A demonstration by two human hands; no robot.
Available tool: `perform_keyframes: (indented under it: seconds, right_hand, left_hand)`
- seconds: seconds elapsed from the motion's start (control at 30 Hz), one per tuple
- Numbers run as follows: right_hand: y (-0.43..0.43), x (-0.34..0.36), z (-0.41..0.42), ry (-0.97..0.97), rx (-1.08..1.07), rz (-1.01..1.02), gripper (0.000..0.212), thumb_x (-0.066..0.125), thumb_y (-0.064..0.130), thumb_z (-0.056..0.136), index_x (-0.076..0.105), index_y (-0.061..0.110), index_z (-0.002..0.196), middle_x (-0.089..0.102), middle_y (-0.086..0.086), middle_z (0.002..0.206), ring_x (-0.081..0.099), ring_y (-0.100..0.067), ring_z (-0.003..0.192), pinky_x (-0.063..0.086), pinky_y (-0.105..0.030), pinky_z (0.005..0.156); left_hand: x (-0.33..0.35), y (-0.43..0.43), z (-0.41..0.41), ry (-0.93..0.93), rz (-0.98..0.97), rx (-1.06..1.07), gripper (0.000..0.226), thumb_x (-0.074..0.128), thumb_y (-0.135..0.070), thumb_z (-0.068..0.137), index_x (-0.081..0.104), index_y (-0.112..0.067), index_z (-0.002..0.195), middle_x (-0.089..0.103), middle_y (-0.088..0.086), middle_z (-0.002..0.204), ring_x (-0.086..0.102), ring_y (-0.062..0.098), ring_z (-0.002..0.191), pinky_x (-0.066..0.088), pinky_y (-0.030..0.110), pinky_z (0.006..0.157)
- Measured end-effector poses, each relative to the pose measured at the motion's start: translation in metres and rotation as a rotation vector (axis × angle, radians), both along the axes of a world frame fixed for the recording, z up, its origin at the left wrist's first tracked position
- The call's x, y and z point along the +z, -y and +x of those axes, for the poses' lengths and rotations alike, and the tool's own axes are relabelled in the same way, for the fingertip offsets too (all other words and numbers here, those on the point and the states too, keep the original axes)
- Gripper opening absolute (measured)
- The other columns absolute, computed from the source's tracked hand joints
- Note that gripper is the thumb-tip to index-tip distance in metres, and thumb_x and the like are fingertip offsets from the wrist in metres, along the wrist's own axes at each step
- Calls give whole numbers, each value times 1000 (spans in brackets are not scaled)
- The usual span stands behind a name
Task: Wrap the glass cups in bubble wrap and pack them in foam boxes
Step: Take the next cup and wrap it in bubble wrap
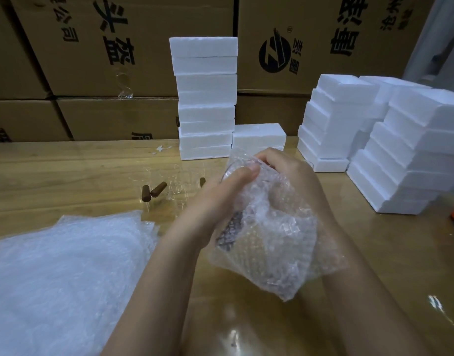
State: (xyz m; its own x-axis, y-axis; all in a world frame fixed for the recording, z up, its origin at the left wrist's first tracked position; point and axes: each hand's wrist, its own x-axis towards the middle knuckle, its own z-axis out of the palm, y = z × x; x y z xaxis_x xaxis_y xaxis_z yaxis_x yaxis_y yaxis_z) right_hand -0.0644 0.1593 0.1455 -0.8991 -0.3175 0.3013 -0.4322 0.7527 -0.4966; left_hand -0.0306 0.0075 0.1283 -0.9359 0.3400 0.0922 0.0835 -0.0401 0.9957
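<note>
Left hand (220, 199), right hand (295, 181) round cup (262, 222)

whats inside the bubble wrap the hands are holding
A dark brown handle shows through the bubble wrap, like those on the glass cups on the table. The cup's glass body is hidden by the wrap, left hand and right hand.

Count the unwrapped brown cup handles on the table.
3 handles: two side by side on the table, one beside the left hand. Others may be hidden behind that hand.
</note>
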Motion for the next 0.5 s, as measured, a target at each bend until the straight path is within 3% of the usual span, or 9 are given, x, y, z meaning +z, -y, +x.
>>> perform_keyframes:
  seconds: [0.07, 0.13, 0.17, 0.23, 0.27, 0.3, 0.37, 0.4, 0.5]
  right_hand:
    - [8, 6, -3, 110, -121, -11, 19, 45, 18, 99, 58, 21, 111, 62, 1, 105, 47, -11, 83, 42, -32, 87]
    - [6, 2, 7, -36, -269, -97, 7, 53, 17, 93, 54, 23, 95, 57, 6, 83, 51, -14, 73, 45, -36, 73]
    - [1, -2, 13, -114, -324, -162, 6, 52, 13, 91, 51, 19, 91, 54, 2, 77, 50, -16, 70, 46, -33, 68]
    - [-5, -5, 24, 8, -346, -534, 9, 46, 17, 92, 51, 16, 85, 53, -7, 77, 44, -12, 61, 42, -18, 56]
    - [-6, -3, 24, 97, -325, -699, 17, 42, 25, 95, 53, 21, 81, 54, -4, 78, 46, -9, 62, 42, -13, 56]
    - [-4, -1, 26, 137, -299, -751, 21, 39, 31, 95, 53, 26, 82, 57, -2, 83, 52, -11, 70, 45, -15, 66]
    - [1, 0, 28, 137, -274, -602, 25, 36, 37, 90, 56, 24, 98, 61, -9, 101, 58, -27, 92, 49, -38, 88]
    - [4, -3, 32, 83, -270, -444, 29, 40, 34, 88, 53, 20, 110, 61, -9, 105, 58, -31, 96, 48, -46, 89]
    - [13, -9, 36, -54, -346, -116, 33, 52, 10, 88, 45, 21, 118, 59, 2, 102, 57, -23, 90, 50, -43, 78]
  left_hand:
    - [6, 2, 6, -71, -202, 0, 51, 55, -69, 77, 67, -33, 111, 72, -9, 103, 67, 9, 100, 52, 29, 88]
    - [11, 10, 9, -183, -390, 100, 63, 44, -82, 71, 55, -47, 123, 61, -32, 99, 57, -15, 93, 42, 8, 70]
    - [14, 17, 10, -225, -448, 164, 74, 43, -82, 68, 45, -46, 133, 55, -34, 106, 52, -20, 94, 39, 6, 68]
    - [18, 34, 13, -334, -539, 147, 85, 49, -78, 63, 32, -46, 140, 44, -34, 127, 44, -23, 107, 38, 6, 80]
    - [20, 42, 16, -371, -606, 68, 87, 53, -76, 60, 28, -52, 140, 38, -37, 133, 39, -23, 115, 35, 7, 87]
    - [22, 46, 19, -385, -659, -12, 88, 58, -75, 59, 24, -59, 138, 33, -43, 135, 34, -24, 119, 33, 8, 91]
    - [23, 47, 23, -371, -689, -95, 95, 69, -73, 56, 16, -67, 134, 26, -54, 129, 29, -31, 115, 35, 2, 85]
    - [21, 44, 23, -385, -668, -84, 99, 74, -70, 56, 15, -66, 136, 25, -54, 128, 28, -34, 112, 35, -3, 81]
    - [14, 32, 16, -457, -630, 66, 96, 70, -63, 60, 23, -51, 143, 33, -39, 133, 38, -24, 111, 35, -3, 80]
